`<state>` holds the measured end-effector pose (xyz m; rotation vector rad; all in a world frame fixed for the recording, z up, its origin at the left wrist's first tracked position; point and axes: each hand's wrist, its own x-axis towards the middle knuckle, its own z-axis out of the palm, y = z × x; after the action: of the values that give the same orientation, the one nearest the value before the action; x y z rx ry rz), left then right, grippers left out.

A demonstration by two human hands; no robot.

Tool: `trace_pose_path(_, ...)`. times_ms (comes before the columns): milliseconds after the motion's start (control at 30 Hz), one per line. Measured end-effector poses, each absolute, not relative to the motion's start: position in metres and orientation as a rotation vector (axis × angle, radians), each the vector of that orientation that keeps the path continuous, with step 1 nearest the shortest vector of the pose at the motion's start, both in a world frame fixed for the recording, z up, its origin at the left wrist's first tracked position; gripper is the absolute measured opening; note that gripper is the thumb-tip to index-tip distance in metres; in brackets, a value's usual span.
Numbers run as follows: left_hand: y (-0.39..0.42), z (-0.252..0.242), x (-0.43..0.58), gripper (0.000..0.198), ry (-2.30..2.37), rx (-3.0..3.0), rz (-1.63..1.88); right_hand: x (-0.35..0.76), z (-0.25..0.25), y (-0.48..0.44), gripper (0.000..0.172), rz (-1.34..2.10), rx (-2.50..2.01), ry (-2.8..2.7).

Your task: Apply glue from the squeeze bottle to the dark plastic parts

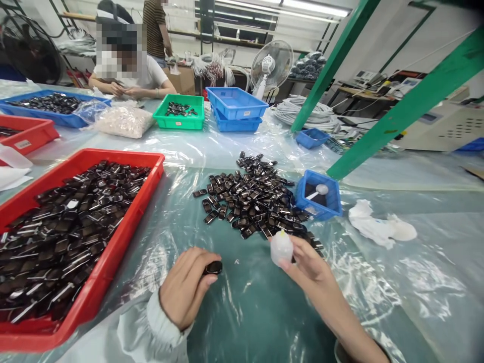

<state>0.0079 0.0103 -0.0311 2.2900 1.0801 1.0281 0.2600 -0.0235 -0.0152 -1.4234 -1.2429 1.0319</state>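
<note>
My left hand (pixel 187 285) is curled into a fist near the table's front edge and pinches a small glossy black part (pixel 214 267) at its fingertips. My right hand (pixel 308 262) grips a small white squeeze bottle (pixel 281 247) with a yellowish tip, held upright just to the right of the black part. A loose pile of the same black parts (pixel 251 196) lies on the plastic-covered table just beyond both hands. A red tray (pixel 113 252) full of black parts sits to the left of my left hand.
A small blue bin (pixel 333 201) holding a white spoon-like piece stands right of the pile, with a crumpled white cloth (pixel 378 229) farther right. Green and blue trays (pixel 180 121) sit at the back, where another person works. Green beams (pixel 408 108) slant across the right.
</note>
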Motion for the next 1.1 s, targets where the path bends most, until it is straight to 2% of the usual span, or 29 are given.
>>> trace_pose_path(100, 0.012, -0.032, 0.006, 0.04, 1.093, 2.252, 0.998, 0.252, -0.021, -0.019, 0.026, 0.945, -1.467, -1.344)
trace_pose_path(167, 0.013, -0.033, 0.005, 0.039, 1.137, 2.22, 0.964, 0.249, -0.024, -0.021, 0.028, 0.802, -1.55, -1.399)
trace_pose_path(267, 0.013, -0.035, 0.005, 0.037, 1.172, 2.208, 0.942, 0.245, -0.025, -0.03, 0.034, 0.355, -1.674, -1.438)
trace_pose_path(333, 0.013, -0.036, 0.006, 0.034, 1.165, 2.216, 0.954, 0.239, -0.023, -0.038, 0.025, 0.126, -1.615, -1.563)
trace_pose_path(400, 0.012, -0.037, 0.007, 0.032, 1.148, 2.23, 0.969, 0.229, -0.023, -0.042, 0.02, 0.067, -1.503, -1.804)
trace_pose_path(500, 0.011, -0.037, 0.009, 0.033, 1.094, 2.265, 0.985, 0.209, -0.027, -0.039, 0.033, 0.051, -1.499, -2.104)
trace_pose_path(600, 0.011, -0.036, 0.009, 0.034, 1.029, 2.305, 0.989, 0.194, -0.034, -0.03, 0.035, 0.04, -1.565, -2.168)
trace_pose_path(700, 0.01, -0.033, 0.008, 0.03, 0.963, 2.341, 0.993, 0.192, -0.034, -0.023, 0.032, 0.127, -1.575, -2.099)
trace_pose_path(867, 0.007, -0.027, 0.006, 0.026, 0.839, 2.367, 1.017, 0.2, -0.013, -0.026, 0.015, 0.37, -1.548, -1.932)
trace_pose_path(967, 0.007, -0.025, 0.006, 0.025, 0.789, 2.371, 1.04, 0.199, -0.002, -0.033, 0.008, 0.846, -1.464, -1.606)
trace_pose_path(1033, 0.007, -0.024, 0.006, 0.026, 0.782, 2.379, 1.049, 0.195, 0.002, -0.037, 0.013, 1.273, -1.292, -1.257)
trace_pose_path(1100, 0.007, -0.024, 0.006, 0.027, 0.782, 2.398, 1.055, 0.189, 0.004, -0.04, 0.02, 1.527, -1.106, -0.991)
